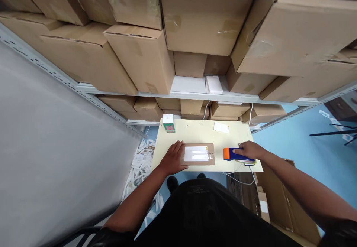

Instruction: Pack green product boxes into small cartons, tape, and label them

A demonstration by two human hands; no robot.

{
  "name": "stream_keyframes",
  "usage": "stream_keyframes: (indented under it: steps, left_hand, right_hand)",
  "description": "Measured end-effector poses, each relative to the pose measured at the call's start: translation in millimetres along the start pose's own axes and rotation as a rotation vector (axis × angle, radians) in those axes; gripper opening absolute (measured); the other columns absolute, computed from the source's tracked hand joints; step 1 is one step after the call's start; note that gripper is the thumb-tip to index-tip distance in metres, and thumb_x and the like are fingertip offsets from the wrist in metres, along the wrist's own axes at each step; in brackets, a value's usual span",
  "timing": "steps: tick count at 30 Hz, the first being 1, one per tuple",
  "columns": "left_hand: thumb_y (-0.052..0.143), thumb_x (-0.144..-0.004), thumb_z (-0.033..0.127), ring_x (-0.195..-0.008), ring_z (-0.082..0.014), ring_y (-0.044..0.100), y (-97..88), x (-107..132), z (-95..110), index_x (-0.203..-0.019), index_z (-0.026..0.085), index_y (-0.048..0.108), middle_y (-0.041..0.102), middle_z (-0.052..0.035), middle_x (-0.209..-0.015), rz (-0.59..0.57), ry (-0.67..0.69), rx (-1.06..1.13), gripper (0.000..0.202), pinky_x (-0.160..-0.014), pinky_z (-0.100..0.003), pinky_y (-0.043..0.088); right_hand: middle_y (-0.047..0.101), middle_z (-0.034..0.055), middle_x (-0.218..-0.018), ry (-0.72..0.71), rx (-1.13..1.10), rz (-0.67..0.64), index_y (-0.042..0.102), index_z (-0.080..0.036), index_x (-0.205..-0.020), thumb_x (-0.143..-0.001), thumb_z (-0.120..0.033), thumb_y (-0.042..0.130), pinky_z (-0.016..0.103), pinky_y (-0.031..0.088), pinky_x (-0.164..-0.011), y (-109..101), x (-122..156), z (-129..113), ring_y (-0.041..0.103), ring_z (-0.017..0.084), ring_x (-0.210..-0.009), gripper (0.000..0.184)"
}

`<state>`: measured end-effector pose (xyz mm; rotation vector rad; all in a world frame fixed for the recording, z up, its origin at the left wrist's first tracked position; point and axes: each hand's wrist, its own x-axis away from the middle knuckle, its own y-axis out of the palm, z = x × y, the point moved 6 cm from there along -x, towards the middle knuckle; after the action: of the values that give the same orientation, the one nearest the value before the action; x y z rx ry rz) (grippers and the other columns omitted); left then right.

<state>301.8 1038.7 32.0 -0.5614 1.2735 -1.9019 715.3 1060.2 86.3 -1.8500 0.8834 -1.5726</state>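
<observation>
A small cardboard box (197, 163) lies on the pale yellow table with a white label (196, 153) and clear tape on top. My left hand (173, 158) grips its left end, fingers at the far corner and thumb along the near edge. To the right, my right hand (250, 150) is closed around a blue tape gun (233, 155) with an orange front end, apart from the box. The roll beneath that hand is partly hidden. A white-and-green small box (169, 123) stands at the table's far left corner. Near the back edge rests a white label or card (221, 127).
Shelves (192, 84) packed with cardboard boxes (139, 54) rise behind the table (192, 128). White cables (242, 182) hang near its front right edge. Paper scraps (139, 169) litter the floor at left; a large open carton (275, 198) stands at lower right.
</observation>
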Motion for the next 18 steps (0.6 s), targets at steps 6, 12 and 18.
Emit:
stream_keyframes:
  steps: [6,12,18]
  left_hand:
    - [0.078,-0.072,0.060,-0.155,-0.0410,0.024,2.8,-3,-3,-0.164,0.012,0.017,0.030,-0.0213,-0.166,-0.005,-0.020,0.009,0.120,-0.126,-0.054,0.027]
    - [0.081,-0.070,0.060,-0.156,-0.0421,0.020,4.6,-4,-8,-0.165,0.015,0.016,0.025,-0.0204,-0.169,0.001,-0.034,0.073,0.124,-0.126,-0.056,0.026]
    - [0.081,-0.069,0.067,-0.158,-0.0416,0.015,6.0,-2,-10,-0.166,0.015,0.014,0.015,-0.0203,-0.172,-0.030,-0.022,0.087,0.129,-0.126,-0.057,0.025]
  right_hand:
    - [0.075,0.0138,-0.082,-0.008,-0.040,-0.041,0.075,-0.017,-0.075,-0.080,-0.084,0.055,0.031,0.041,-0.065,27,-60,-41,0.067,0.025,-0.077,0.070]
    - [0.075,0.0104,-0.075,0.230,-0.667,-0.340,0.072,-0.014,-0.073,-0.077,-0.071,0.073,0.032,0.053,-0.067,68,-75,-46,0.067,0.022,-0.069,0.057]
    - [0.076,0.0125,-0.078,0.435,-0.985,-0.363,0.069,-0.015,-0.080,-0.093,-0.053,0.059,0.032,0.058,-0.066,114,-43,-13,0.071,0.023,-0.071,0.042]
